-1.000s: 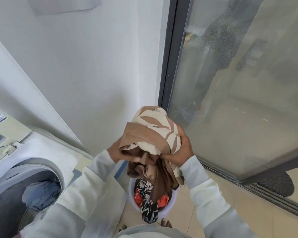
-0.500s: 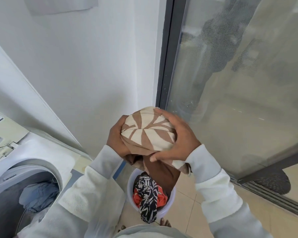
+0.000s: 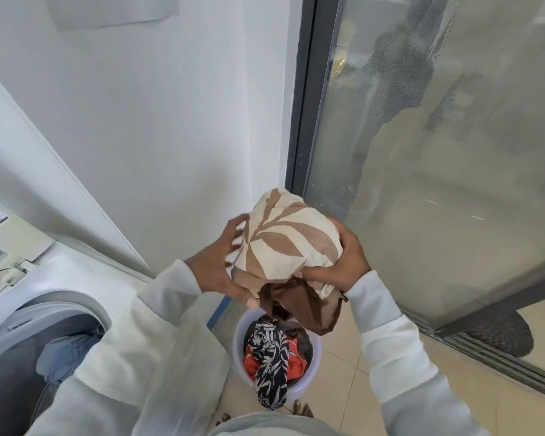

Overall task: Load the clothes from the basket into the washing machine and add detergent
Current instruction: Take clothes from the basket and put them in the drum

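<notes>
Both hands hold a bundled cream garment with brown leaf print (image 3: 288, 239) in front of me, above the basket. My left hand (image 3: 216, 267) cups its left side with fingers spread on the cloth and thumb under it. My right hand (image 3: 343, 261) grips its right side. A dark brown part of the garment hangs down below. The white basket (image 3: 315, 357) stands on the floor and holds a black-and-white leaf-print cloth (image 3: 271, 363) and a red cloth (image 3: 252, 366). The washing machine (image 3: 54, 278) is at lower left, its drum open, with a blue-grey garment (image 3: 66, 350) inside.
A white wall stands ahead and a dark-framed glass sliding door (image 3: 438, 152) fills the right. Its track (image 3: 501, 357) runs along the beige tiled floor. A dark mat (image 3: 501, 335) lies beyond the glass. My bare toes (image 3: 302, 409) show by the basket.
The bundled garment has been turned and gathered up between the hands. My right hand slid from on top of it to its right side, and my left hand spread along its left.
</notes>
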